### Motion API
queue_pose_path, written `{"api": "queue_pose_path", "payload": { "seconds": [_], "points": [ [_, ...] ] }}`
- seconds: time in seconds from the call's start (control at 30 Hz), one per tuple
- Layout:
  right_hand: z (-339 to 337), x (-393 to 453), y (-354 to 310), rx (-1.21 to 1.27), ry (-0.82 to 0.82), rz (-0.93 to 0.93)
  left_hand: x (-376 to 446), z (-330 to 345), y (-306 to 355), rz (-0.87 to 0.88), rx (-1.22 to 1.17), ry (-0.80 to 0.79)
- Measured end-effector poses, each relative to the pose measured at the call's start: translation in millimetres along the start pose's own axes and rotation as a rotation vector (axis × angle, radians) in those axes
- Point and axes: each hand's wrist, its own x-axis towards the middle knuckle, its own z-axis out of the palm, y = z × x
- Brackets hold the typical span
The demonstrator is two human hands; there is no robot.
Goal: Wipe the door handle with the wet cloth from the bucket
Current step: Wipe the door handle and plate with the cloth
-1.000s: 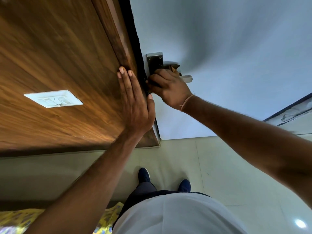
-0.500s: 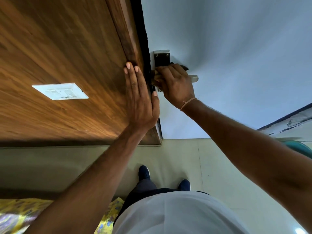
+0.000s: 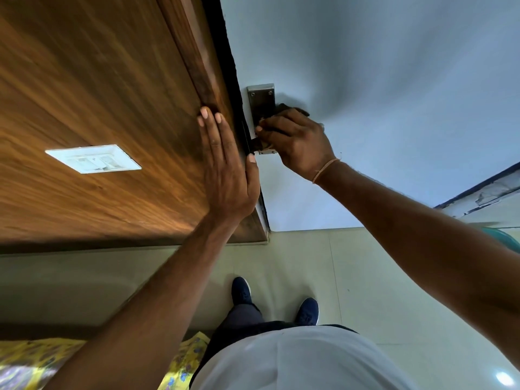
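The metal door handle plate (image 3: 262, 102) is fixed on the pale blue-white door (image 3: 365, 94), close to its edge. My right hand (image 3: 298, 143) is closed around a dark brown cloth (image 3: 292, 109) and presses it on the handle; the lever itself is hidden under the hand and cloth. A corner of the cloth sticks out above my fingers. My left hand (image 3: 225, 167) lies flat, fingers together and stretched, against the wooden door frame (image 3: 202, 66) just left of the handle. The bucket shows only as a teal rim (image 3: 506, 237) at the far right.
A wood-panelled wall (image 3: 84, 94) with a white switch plate (image 3: 92, 159) fills the left. Below are cream floor tiles (image 3: 351, 277), my dark blue shoes (image 3: 242, 291) and yellow patterned fabric (image 3: 28, 361) at the bottom left. A dark-edged ledge (image 3: 484, 192) runs at the right.
My right hand has slid the cloth along the handle, so the lever end that showed earlier is now covered. My left hand stays flat on the frame. The view has shifted slightly.
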Motion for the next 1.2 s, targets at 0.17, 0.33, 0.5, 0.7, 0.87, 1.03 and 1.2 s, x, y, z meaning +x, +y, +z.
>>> {"api": "queue_pose_path", "payload": {
  "seconds": [0.17,0.33,0.5,0.7,0.87,1.03,1.2],
  "points": [
    [-25,-29,30,-0.032,0.081,0.038,0,2,3,-0.016,0.013,0.000],
    [-47,-54,43,-0.016,0.075,0.204,-1,5,5,-0.032,0.006,-0.013],
    [-64,-88,39,0.192,-0.012,0.781,-1,4,9,-0.040,0.022,-0.010],
    [-72,-94,0,0.765,0.080,1.293,-19,12,33,-0.079,-0.025,-0.035],
    [-79,-94,-10,1.725,0.202,1.561,-36,22,56,-0.327,-0.439,-0.278],
    [-81,-91,-23,2.195,0.228,1.450,-16,26,62,-1.132,-0.924,-0.717],
    [-76,-90,-28,2.024,0.244,1.547,-14,26,58,-1.095,-1.017,-0.822]
  ]
}}
